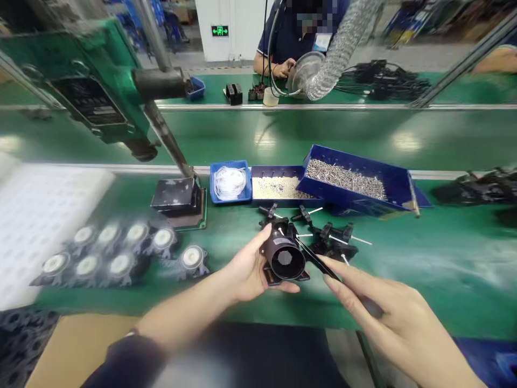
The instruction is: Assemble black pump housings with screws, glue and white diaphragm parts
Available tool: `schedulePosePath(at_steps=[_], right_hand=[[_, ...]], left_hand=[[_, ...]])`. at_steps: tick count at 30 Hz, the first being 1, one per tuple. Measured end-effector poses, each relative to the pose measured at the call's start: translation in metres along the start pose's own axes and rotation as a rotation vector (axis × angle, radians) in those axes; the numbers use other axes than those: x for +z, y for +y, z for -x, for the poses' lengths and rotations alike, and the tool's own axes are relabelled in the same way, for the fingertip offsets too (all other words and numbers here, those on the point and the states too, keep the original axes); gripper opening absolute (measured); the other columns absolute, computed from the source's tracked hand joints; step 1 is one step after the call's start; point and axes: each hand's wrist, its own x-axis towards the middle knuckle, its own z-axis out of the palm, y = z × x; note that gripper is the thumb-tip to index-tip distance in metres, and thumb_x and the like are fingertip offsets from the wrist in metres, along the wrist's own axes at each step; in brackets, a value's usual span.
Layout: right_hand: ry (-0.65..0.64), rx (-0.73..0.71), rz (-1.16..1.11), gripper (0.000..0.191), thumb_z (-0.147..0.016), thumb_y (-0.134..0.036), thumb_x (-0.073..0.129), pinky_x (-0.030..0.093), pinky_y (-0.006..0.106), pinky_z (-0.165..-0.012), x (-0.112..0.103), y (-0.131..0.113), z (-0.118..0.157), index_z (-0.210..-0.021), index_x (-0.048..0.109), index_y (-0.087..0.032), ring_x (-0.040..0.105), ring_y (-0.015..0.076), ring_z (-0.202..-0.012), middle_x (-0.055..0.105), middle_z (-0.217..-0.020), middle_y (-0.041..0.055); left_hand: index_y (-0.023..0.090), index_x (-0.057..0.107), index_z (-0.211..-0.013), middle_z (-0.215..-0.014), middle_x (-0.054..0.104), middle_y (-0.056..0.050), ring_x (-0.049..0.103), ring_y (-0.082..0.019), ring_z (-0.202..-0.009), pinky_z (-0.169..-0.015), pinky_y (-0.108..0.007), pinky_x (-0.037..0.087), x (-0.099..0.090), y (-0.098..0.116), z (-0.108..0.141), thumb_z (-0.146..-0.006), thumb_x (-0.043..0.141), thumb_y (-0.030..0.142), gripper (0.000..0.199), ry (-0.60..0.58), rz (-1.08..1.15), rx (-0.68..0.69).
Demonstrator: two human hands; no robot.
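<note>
My left hand (247, 268) is closed around a black plastic part with a round, hollow barrel (278, 252) whose mouth faces me. My right hand (383, 307) pinches a pair of black tweezers (317, 260). Their tips reach the top of the black part, beside a thin white piece; whether they grip it I cannot tell. Just behind the held part, several black pieces (329, 240) with thin white rods sticking out lie on the green bench.
A blue tray (212, 186) holds white, looped, string-like pieces. Beside it are a bin (256, 202) of small cream pieces and a tilted bin (398, 186) of metal pins or screws. A green press (117, 81) stands left, above several round parts (137, 234). A person (283, 67) works across the bench.
</note>
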Motion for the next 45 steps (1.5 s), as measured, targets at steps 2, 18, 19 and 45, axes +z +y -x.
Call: schedulePosePath(at_steps=[2,18,19,45], right_hand=[[0.026,-0.011,-0.007,0.029,-0.109,-0.032,0.038,0.049,0.008,-0.069,0.000,-0.001,0.001,-0.131,0.055,-0.025,0.065,0.0021,-0.086,0.062,-0.114,-0.0081],[0.026,-0.003,-0.041,0.033,-0.107,-0.028,0.041,0.047,0.017,-0.060,0.004,-0.004,0.008,-0.137,0.055,-0.021,0.062,0.0089,-0.067,0.065,-0.091,0.0014],[0.029,-0.005,-0.047,0.033,-0.107,-0.028,0.041,0.047,0.017,-0.060,0.004,-0.005,0.008,-0.137,0.055,-0.021,0.061,0.0087,-0.065,0.064,-0.089,0.0017],[0.139,-0.074,0.140,0.034,-0.107,-0.019,0.036,0.032,0.026,-0.060,0.027,-0.022,0.021,-0.139,0.048,-0.014,0.050,0.0093,-0.061,0.055,-0.075,-0.0008]], left_hand=[[0.007,0.070,-0.104,-0.097,0.073,-0.016,0.073,-0.028,-0.083,-0.059,-0.036,0.063,0.001,-0.001,0.002,-0.094,0.036,0.062,0.065,0.021,-0.010,0.001],[0.014,0.069,-0.105,-0.092,0.071,-0.010,0.069,-0.024,-0.078,-0.062,-0.042,0.063,0.005,-0.009,0.004,-0.091,0.052,0.056,0.047,0.149,-0.132,0.193],[0.015,0.069,-0.104,-0.091,0.071,-0.010,0.068,-0.023,-0.076,-0.062,-0.043,0.062,0.005,-0.010,0.004,-0.090,0.055,0.056,0.046,0.149,-0.149,0.224],[0.021,0.060,-0.117,-0.113,0.064,-0.006,0.057,-0.022,-0.105,-0.089,-0.030,0.047,-0.002,-0.022,0.003,-0.088,0.062,0.050,0.041,0.191,-0.622,0.650]])
